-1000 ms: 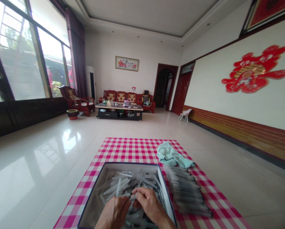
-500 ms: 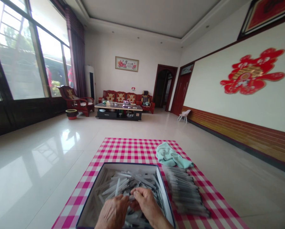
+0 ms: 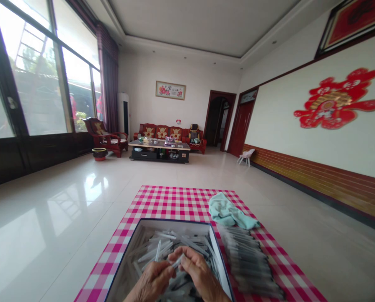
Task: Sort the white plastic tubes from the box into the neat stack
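My left hand (image 3: 156,277) and my right hand (image 3: 194,265) meet over an open white box (image 3: 137,228) with a dark blue rim. Between their fingertips is a translucent pen part (image 3: 178,261), pinched from both sides; whether it is a barrel or a whole pen I cannot tell. Inside the box lie many loose clear and whitish pen parts (image 3: 152,251), some with dark pieces among them, and my hands hide the near ones. To the right of the box, a row of pens with dark ends (image 3: 248,262) lies side by side, blurred.
The table wears a pink-and-white checked cloth (image 3: 171,203). A mint-green towel (image 3: 228,212) lies crumpled beyond the pens. Farther off, across the tiled floor, stand a low coffee table (image 3: 159,152), a wooden sofa (image 3: 162,131), an armchair (image 3: 104,136) and a small white chair (image 3: 246,156).
The fingers of both hands have shifted around the pen part, and more of it shows now. The whole view has moved slightly, with the scene sitting lower and farther right.
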Available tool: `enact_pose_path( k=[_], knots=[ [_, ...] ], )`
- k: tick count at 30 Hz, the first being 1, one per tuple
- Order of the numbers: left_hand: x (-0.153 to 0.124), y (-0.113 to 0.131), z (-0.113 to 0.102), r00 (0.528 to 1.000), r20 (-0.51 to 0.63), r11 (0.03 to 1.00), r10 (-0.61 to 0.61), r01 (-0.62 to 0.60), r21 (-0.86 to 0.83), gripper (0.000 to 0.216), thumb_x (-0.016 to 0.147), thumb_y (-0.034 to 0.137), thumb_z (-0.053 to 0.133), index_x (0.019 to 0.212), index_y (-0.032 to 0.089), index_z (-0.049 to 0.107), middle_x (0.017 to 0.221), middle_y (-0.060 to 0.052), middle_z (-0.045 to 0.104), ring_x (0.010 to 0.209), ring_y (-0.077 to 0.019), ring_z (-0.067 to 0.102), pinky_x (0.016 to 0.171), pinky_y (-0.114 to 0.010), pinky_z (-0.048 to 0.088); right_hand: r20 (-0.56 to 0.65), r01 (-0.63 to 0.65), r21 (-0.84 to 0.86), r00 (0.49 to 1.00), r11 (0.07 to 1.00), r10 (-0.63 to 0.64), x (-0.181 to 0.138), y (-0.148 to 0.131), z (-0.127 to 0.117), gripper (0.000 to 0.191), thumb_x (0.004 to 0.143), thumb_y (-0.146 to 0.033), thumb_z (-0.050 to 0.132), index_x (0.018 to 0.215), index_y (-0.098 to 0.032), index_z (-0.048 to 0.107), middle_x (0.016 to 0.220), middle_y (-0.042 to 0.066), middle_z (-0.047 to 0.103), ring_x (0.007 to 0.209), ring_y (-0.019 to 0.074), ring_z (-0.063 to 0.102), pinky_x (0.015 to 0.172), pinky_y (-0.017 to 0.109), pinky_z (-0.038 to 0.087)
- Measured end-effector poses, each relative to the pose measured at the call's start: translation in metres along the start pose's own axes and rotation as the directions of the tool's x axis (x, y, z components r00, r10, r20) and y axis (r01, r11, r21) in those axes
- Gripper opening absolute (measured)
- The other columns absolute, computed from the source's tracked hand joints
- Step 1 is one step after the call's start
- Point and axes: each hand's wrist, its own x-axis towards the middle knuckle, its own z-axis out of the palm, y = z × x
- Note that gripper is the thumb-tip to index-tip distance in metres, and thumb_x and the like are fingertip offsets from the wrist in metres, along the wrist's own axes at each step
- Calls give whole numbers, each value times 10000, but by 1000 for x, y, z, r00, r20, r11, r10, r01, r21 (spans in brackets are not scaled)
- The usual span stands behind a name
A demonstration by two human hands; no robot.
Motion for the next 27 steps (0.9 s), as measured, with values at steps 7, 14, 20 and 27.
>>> enact_pose_path(
  k=[7, 14, 20, 27],
  knots=[
    [3, -7, -2, 995, -84, 997, 53, -48, 62, 520, 895, 582, 345, 627, 165, 499, 521, 49, 352, 499, -77, 295, 465, -204, 251, -152, 19, 217, 988, 976, 15, 13, 23, 20, 258, 838, -435, 556, 913, -211, 660, 928, 53, 695, 855, 211, 616, 787, 319, 465],
    [4, -7, -1, 980, -153, 961, 130, -86, 262, 471, 911, 514, 334, 624, 179, 499, 540, 57, 298, 504, -80, 257, 460, -194, 254, -227, 13, 243, 973, 970, 44, 15, 30, 25, 299, 792, -478, 605, 869, -194, 657, 871, 54, 698, 810, 212, 625, 762, 319, 482],
    [2, -14, 3, 953, -219, 899, 208, -98, 428, 414, 943, 396, 342, 645, 184, 536, 501, 62, 398, 454, -68, 369, 467, -171, 309, -293, -30, 271, 950, 962, 112, 16, 34, 30, 343, 741, -519, 642, 860, -197, 653, 823, 42, 706, 852, 220, 635, 808, 317, 476],
    [-3, -13, 7, 907, -246, 795, 342, -140, 590, 299, 948, 261, 337, 774, 222, 577, 654, 6, 642, 570, -103, 616, 559, -155, 436, -312, -24, 342, 940, 939, 138, 18, 48, 32, 402, 710, -546, 669, 883, -183, 645, 820, 47, 707, 839, 216, 649, 828, 336, 484]
  ],
)
